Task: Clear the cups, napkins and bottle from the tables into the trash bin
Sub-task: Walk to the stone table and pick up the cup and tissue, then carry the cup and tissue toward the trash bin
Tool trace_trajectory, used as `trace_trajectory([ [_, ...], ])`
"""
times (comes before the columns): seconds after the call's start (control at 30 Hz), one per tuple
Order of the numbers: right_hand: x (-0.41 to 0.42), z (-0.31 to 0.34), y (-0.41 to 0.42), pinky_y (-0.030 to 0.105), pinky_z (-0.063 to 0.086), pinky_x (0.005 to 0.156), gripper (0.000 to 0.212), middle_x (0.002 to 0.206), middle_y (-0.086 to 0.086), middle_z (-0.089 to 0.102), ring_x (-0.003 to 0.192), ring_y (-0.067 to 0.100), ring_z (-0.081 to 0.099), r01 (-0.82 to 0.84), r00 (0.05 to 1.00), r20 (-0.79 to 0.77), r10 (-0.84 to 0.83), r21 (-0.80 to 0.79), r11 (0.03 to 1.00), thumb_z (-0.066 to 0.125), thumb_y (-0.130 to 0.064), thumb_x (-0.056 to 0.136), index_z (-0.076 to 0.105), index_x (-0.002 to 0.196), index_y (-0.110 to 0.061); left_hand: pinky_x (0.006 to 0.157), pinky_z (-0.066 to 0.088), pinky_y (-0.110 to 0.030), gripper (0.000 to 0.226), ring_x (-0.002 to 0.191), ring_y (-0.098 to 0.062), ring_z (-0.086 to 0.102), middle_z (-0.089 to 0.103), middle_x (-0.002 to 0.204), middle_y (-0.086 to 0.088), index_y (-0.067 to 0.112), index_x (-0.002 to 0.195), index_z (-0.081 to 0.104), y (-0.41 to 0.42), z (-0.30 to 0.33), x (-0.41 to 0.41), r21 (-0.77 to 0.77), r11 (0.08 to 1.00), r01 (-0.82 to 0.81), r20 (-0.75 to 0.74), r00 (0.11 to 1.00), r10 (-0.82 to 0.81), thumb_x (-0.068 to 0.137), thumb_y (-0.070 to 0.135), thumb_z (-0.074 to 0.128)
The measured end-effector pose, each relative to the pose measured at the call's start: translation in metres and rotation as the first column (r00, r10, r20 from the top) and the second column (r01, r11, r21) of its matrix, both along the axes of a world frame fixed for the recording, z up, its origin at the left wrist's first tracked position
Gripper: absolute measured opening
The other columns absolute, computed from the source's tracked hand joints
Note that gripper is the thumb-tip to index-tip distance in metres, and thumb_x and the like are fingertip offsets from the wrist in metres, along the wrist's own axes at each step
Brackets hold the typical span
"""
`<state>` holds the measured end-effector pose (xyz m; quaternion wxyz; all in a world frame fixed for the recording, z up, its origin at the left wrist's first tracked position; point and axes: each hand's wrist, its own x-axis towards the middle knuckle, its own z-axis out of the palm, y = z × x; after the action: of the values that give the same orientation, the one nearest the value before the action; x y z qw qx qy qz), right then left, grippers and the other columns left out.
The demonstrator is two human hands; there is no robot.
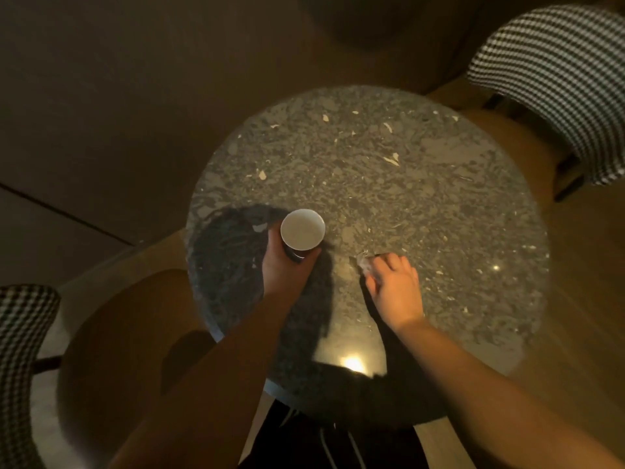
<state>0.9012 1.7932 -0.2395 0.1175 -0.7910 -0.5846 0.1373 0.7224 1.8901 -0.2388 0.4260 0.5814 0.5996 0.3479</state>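
Your left hand (282, 265) grips a white-lined paper cup (302, 230) near the round dark stone tabletop's (389, 170) left edge. Your right hand (394, 289) pinches a crumpled white napkin (364, 264); neither has reached a bin, none in view.

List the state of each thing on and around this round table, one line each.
cup: upright, open-topped, looks empty, gripped by left hand.
napkin: crumpled, on the table, pinched by right hand.
table: dark speckled stone top, glossy.
checked chairs: unoccupied.

far half of round table (389, 157) bare, houndstooth chairs (554, 79) crowd its right and left edges
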Motion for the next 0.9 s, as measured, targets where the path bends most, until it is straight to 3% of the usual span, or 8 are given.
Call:
trace_trajectory([
  [0.17, 0.011, 0.012, -0.031, 0.041, 0.039, 0.088, 0.023, 0.107, 0.012, 0.057, 0.104, 0.033, 0.049, 0.226, 0.973, -0.054, -0.224, 0.026, 0.974, 0.060, -0.021, 0.088, 0.063, 0.109, -0.013, 0.066, 0.038, -0.003, 0.064, 0.087, 0.020, 0.053, 0.055, 0.100, 0.030, 0.048, 0.111, 0.038, -0.006, 0.010, 0.021, 0.014, 0.983, 0.184, -0.023, 0.983, -0.184, 0.064, 0.044, 0.081],
  [0.3, 0.029, 0.021, -0.077, 0.042, 0.040, 0.086, 0.023, 0.106, 0.013, 0.057, 0.103, 0.034, 0.050, 0.436, 0.899, -0.061, -0.433, 0.032, 0.899, 0.061, -0.022, 0.088, 0.063, 0.109, -0.013, 0.071, 0.038, -0.002, 0.068, 0.089, 0.010, 0.052, 0.057, 0.109, 0.013, 0.034, 0.118, 0.043, -0.025, 0.016, 0.065, 0.112, 0.910, 0.400, -0.059, 0.916, -0.396, 0.063, 0.032, 0.084],
  [0.43, 0.046, 0.028, -0.142, 0.041, 0.039, 0.084, 0.024, 0.106, 0.013, 0.058, 0.102, 0.034, 0.050, 0.627, 0.779, -0.061, -0.624, 0.041, 0.778, 0.061, -0.022, 0.087, 0.063, 0.109, -0.012, 0.084, 0.050, -0.030, 0.071, 0.104, -0.014, 0.060, 0.061, 0.115, 0.003, 0.026, 0.124, 0.047, -0.065, 0.016, 0.119, 0.149, 0.786, 0.600, -0.031, 0.797, -0.603, 0.063, 0.039, 0.082],
  [0.53, 0.053, 0.033, -0.207, 0.041, 0.040, 0.082, 0.023, 0.105, 0.013, 0.057, 0.101, 0.033, 0.050, 0.767, 0.642, -0.034, -0.766, 0.041, 0.640, 0.059, -0.023, 0.087, 0.062, 0.108, -0.013, 0.086, 0.047, -0.026, 0.076, 0.106, -0.010, 0.057, 0.059, 0.116, 0.009, 0.035, 0.125, 0.041, -0.111, 0.021, 0.161, 0.083, 0.654, 0.752, -0.001, 0.656, -0.754, 0.061, 0.048, 0.078],
  [0.7, 0.042, 0.038, -0.319, 0.041, 0.042, 0.085, 0.026, 0.108, 0.012, 0.058, 0.101, 0.031, 0.051, 0.929, 0.367, -0.050, -0.929, 0.070, 0.364, 0.056, -0.026, 0.091, 0.061, 0.113, -0.012, 0.076, 0.033, 0.001, 0.074, 0.097, 0.007, 0.047, 0.055, 0.110, 0.012, 0.030, 0.125, 0.042, -0.210, 0.028, 0.211, 0.094, 0.367, 0.926, -0.005, 0.369, -0.929, 0.064, 0.030, 0.083],
  [0.77, 0.031, 0.039, -0.365, 0.041, 0.043, 0.085, 0.026, 0.108, 0.012, 0.058, 0.101, 0.031, 0.052, 0.968, 0.242, -0.066, -0.968, 0.090, 0.236, 0.056, -0.025, 0.090, 0.061, 0.112, -0.012, 0.076, 0.032, -0.002, 0.074, 0.098, 0.007, 0.045, 0.054, 0.111, 0.013, 0.028, 0.126, 0.042, -0.256, 0.033, 0.223, 0.082, 0.268, 0.960, -0.028, 0.271, -0.962, 0.065, 0.031, 0.083],
  [0.9, 0.000, 0.038, -0.462, 0.041, 0.042, 0.084, 0.027, 0.109, 0.014, 0.059, 0.100, 0.033, 0.050, 0.994, -0.015, -0.082, -0.997, 0.107, -0.024, 0.057, -0.023, 0.090, 0.061, 0.113, -0.010, 0.082, 0.034, -0.016, 0.075, 0.107, -0.008, 0.049, 0.055, 0.120, 0.004, 0.024, 0.128, 0.042, -0.360, 0.042, 0.235, 0.102, 0.086, 0.991, -0.061, 0.093, -0.994, 0.066, 0.032, 0.083],
])
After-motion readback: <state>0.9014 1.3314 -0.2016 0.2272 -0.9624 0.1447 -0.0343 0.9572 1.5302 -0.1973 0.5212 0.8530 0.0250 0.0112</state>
